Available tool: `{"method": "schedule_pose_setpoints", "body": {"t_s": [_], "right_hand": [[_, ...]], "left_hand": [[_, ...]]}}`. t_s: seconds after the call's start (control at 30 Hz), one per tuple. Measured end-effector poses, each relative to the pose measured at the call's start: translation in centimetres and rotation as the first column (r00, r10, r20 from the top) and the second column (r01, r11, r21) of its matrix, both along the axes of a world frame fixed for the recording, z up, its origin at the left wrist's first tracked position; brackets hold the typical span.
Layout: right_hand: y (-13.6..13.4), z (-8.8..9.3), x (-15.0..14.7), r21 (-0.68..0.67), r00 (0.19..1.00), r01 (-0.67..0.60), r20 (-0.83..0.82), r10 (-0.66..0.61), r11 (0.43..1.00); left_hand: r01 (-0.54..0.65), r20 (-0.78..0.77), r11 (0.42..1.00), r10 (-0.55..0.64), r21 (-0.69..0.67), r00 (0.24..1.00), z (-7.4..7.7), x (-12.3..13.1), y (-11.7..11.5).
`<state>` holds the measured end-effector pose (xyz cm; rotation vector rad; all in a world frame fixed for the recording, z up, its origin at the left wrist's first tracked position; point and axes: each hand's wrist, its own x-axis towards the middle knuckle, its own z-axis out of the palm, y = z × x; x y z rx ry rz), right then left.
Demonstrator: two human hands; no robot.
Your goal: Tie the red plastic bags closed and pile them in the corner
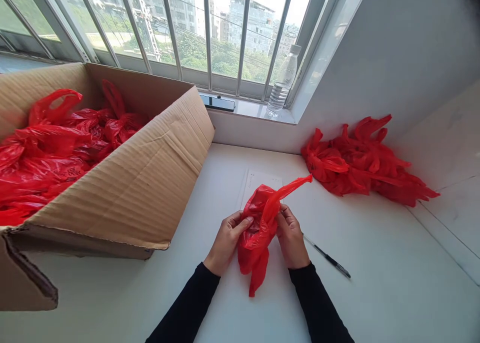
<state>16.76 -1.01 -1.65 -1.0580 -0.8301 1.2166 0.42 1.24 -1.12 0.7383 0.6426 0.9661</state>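
Note:
Both my hands grip one crumpled red plastic bag (258,228) above the white table (375,293). My left hand (227,240) pinches its left side with the thumb laid on the plastic. On the bag's right side my right hand (290,238) has its fingers curled around the plastic. One long end of the bag sticks out up and to the right, and its tail hangs down between my wrists. A sheet of white paper (255,180) lies just beyond the bag.
A big open cardboard box (150,183) full of red bags (48,148) stands at the left. A heap of tied red bags (360,163) lies at the right by the wall. A black pen (330,258) lies beside my right wrist. On the windowsill are a water bottle (283,83) and a phone (217,103).

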Motion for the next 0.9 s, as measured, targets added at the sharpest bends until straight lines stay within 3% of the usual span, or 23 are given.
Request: {"method": "schedule_pose_setpoints", "body": {"t_s": [0.17,0.27,0.57,0.67,0.9], "right_hand": [[-0.2,1.0,-0.4,0.015,0.983,-0.172,0.070,0.170,0.985],[-0.2,1.2,-0.5,0.012,0.954,-0.265,0.150,0.260,0.964],[0.0,0.2,0.0,0.008,0.995,-0.086,0.058,0.086,0.996],[-0.1,0.2,0.1,0.009,0.997,-0.061,0.046,0.060,0.998],[-0.4,1.3,-0.4,0.045,0.967,-0.222,0.136,0.214,0.974]], "left_hand": [[-0.146,0.019,0.989,0.146,0.019,0.989,-0.4,-0.1,0.2],[-0.170,0.033,0.985,0.169,0.020,0.985,-0.1,-0.2,0.2],[-0.016,0.037,1.000,0.015,0.018,0.999,1.1,-0.3,-0.3],[-0.014,0.026,0.999,0.014,0.028,1.000,1.0,-0.3,-0.3],[-0.140,0.004,0.988,0.140,0.069,0.990,0.5,-0.3,0.0]]}}
